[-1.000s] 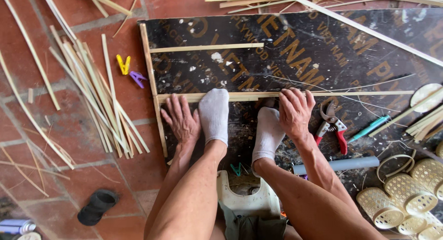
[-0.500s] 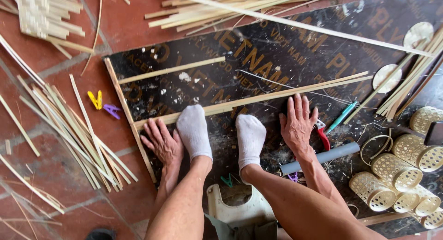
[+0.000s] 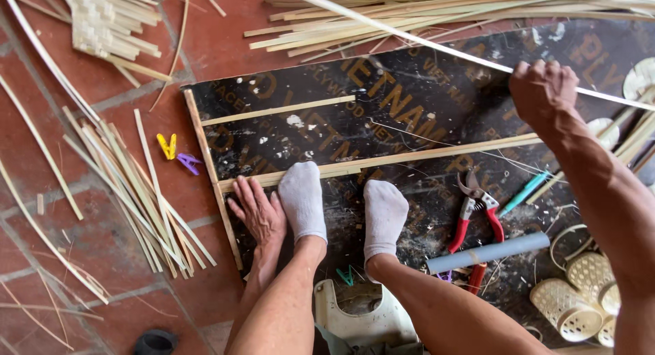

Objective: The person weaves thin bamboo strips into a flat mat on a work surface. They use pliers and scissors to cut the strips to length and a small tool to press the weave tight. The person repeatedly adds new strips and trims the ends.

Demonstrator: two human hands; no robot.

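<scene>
- Right hand, at about two o'clock of the dark board, is closed around a long pale bamboo strip that runs slantwise across the board's far edge; gripping it mid-length seems to keep the springy strip under control.
- Left hand lies flat, fingers spread wide, holding nothing, pressed on the board at about eight o'clock, likely as a brace.
- Two feet in white socks rest beside that hand, toes on a flat bamboo slat that crosses the board, seemingly pinning it down.
- Another slat lies parallel above, and a third along the left edge, frame-like.
- Board: glossy, scuffed plywood on a red tiled floor.
- Red-handled cutters and a grey tube lie at four o'clock, within reach; round woven baskets sit beyond them.
- Loose split strips fan out at nine o'clock.
</scene>
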